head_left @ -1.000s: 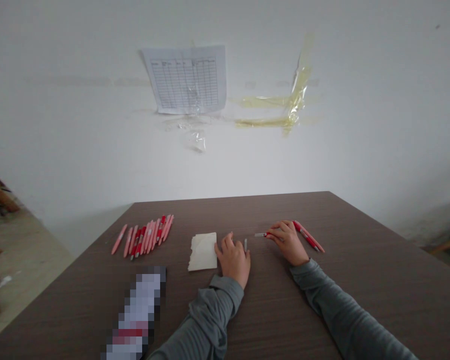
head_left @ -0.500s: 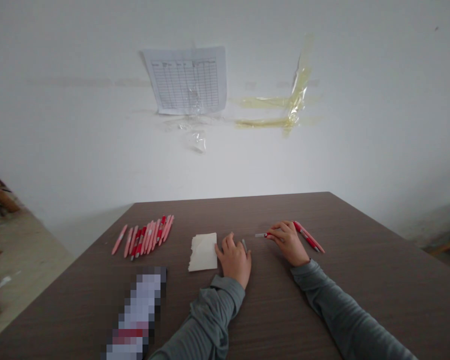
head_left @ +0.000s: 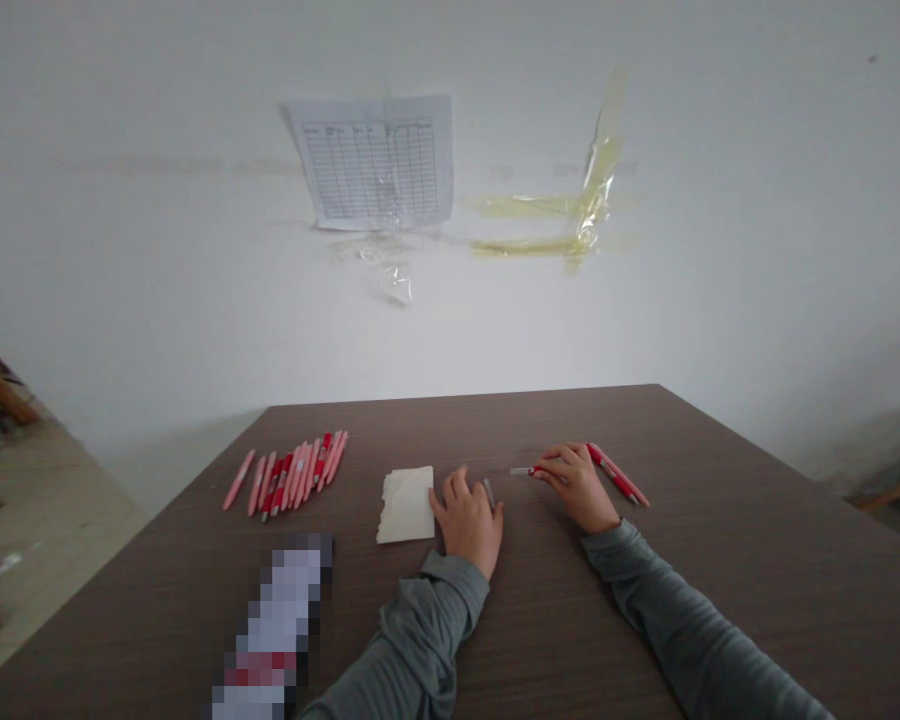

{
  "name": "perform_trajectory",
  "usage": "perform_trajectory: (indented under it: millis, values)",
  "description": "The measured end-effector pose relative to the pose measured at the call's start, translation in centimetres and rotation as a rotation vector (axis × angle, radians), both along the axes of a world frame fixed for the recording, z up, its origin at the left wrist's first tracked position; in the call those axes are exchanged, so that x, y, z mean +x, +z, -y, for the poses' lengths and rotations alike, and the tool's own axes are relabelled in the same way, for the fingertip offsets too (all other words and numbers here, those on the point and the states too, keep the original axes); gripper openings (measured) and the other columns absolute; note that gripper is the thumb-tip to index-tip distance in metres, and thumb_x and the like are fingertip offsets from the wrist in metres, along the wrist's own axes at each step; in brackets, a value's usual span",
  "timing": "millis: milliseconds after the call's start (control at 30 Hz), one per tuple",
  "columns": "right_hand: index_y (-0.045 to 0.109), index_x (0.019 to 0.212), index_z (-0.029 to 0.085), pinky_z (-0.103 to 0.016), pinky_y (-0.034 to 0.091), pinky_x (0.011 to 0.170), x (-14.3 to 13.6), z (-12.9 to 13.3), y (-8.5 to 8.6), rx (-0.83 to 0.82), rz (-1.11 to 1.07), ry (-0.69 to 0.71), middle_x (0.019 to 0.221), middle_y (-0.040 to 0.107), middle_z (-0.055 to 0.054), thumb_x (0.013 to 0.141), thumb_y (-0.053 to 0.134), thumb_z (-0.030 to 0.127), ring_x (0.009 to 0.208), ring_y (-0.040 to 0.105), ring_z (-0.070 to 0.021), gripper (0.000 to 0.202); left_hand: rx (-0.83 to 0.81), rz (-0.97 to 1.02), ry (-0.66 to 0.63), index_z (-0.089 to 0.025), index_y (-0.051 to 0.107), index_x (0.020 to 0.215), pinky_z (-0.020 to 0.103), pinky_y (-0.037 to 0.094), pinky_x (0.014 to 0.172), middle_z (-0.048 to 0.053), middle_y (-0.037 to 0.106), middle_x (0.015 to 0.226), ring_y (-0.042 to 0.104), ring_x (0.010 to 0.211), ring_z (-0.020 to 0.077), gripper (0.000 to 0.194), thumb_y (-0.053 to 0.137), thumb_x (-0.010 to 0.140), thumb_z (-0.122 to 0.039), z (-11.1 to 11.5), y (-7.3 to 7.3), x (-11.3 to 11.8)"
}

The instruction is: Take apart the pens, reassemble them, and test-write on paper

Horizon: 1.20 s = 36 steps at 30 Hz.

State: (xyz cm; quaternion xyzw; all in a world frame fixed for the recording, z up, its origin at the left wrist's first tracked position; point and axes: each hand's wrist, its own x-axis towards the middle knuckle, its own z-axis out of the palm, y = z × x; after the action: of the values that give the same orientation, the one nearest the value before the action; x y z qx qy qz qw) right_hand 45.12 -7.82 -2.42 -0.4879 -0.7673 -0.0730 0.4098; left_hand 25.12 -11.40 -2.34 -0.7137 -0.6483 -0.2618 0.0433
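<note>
My right hand (head_left: 579, 490) is closed on a pen (head_left: 522, 471). The clear tip and a bit of red stick out to the left of the fingers; the rest of it is hidden. Resting on the table with fingers apart, my left hand (head_left: 472, 522) has its outer finger at the right edge of a torn white paper (head_left: 406, 506). A short grey piece, perhaps a pen cap (head_left: 489, 492), shows beside the thumb and index finger, its lower end covered. Just right of my right hand lie a red pen and a pink pen (head_left: 621, 474) side by side.
Several pink and red pens (head_left: 292, 475) lie in a row on the left of the dark wooden table (head_left: 540, 620). A pixelated long object (head_left: 277, 620) lies nearer to me. Behind the table stands a white wall with a taped printed sheet (head_left: 379, 165) and yellowish tape (head_left: 591, 210).
</note>
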Motion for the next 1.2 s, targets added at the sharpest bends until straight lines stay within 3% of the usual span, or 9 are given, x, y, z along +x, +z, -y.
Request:
perform_trajectory:
  millis: [367,733,933,1200]
  values:
    - [0.073,0.087,0.028,-0.041,0.042,0.090,-0.1,0.0,-0.4,-0.133,0.050,0.142,0.099,0.064,-0.006,0.084,0.061,0.031,0.100,0.047,-0.0244,0.013,0.103,0.150,-0.154,-0.027,0.064,0.098,0.055,0.022,0.108,0.005,0.053,0.120,0.044,0.117,0.0239,0.021,0.063,0.078,-0.031,-0.1,0.3,-0.4]
    - [0.073,0.088,0.029,-0.042,0.043,0.092,-0.7,0.4,0.0,-0.195,0.064,0.186,0.097,0.065,-0.006,0.082,0.063,0.030,0.101,0.046,-0.0246,0.012,0.053,0.195,-0.188,-0.027,0.069,0.085,0.059,0.020,0.107,0.004,0.055,0.120,0.044,0.116,0.0244,0.010,0.062,0.078,-0.024,-0.2,0.7,-0.4]
    - [0.069,0.107,0.029,-0.043,0.044,0.091,-0.1,0.1,-0.3,-0.204,0.054,0.146,0.101,0.064,-0.007,0.080,0.065,0.031,0.102,0.048,-0.0255,0.027,0.036,0.271,-0.163,-0.024,0.068,0.083,0.058,0.021,0.107,0.005,0.054,0.120,0.045,0.115,0.0241,0.009,0.061,0.078,-0.020,-0.7,0.1,-0.5]
    - [0.072,0.087,0.025,-0.042,0.042,0.092,1.1,-0.5,-0.9,-0.219,0.042,0.129,0.097,0.066,-0.006,0.082,0.063,0.034,0.100,0.049,-0.0236,0.013,0.035,0.331,-0.148,-0.022,0.068,0.082,0.054,0.024,0.105,0.005,0.056,0.117,0.046,0.115,0.0236,0.009,0.059,0.079,-0.020,-0.7,0.5,-0.5]
